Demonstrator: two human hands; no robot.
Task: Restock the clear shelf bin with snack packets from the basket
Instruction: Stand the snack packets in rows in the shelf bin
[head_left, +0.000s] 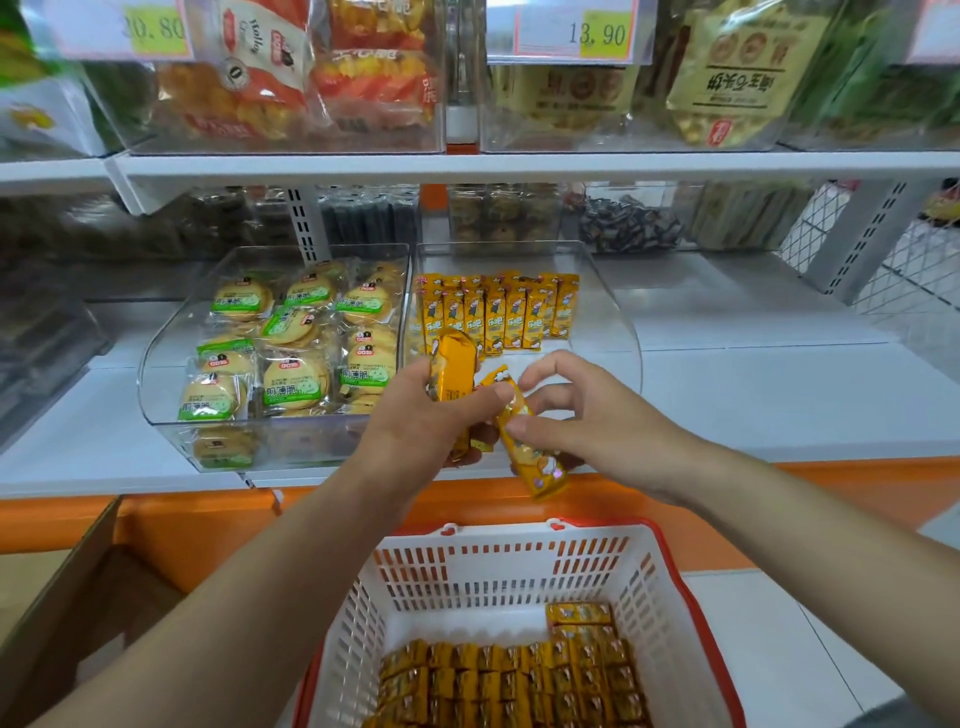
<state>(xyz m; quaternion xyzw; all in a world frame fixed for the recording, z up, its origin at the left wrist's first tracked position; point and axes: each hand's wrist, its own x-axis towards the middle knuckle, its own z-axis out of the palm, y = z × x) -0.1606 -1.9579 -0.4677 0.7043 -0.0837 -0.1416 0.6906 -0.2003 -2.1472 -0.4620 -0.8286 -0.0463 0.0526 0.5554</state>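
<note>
Above the basket (519, 582), still half full, my left hand (415, 421) and right hand (582, 410) hold yellow packets (524, 441); the clear bin (613, 332) has one far row.

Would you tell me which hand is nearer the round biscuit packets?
Left. The left hand is just right of the biscuit packets; the right hand lies farther right, beyond it.

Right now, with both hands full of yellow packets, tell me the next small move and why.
Probably carry the packet in the right hand forward into the clear bin and stand it beside the upright row of yellow packets. The row fills only the back left of that bin, with bare floor in front and to its right, and the left hand holds more packets ready.
</note>
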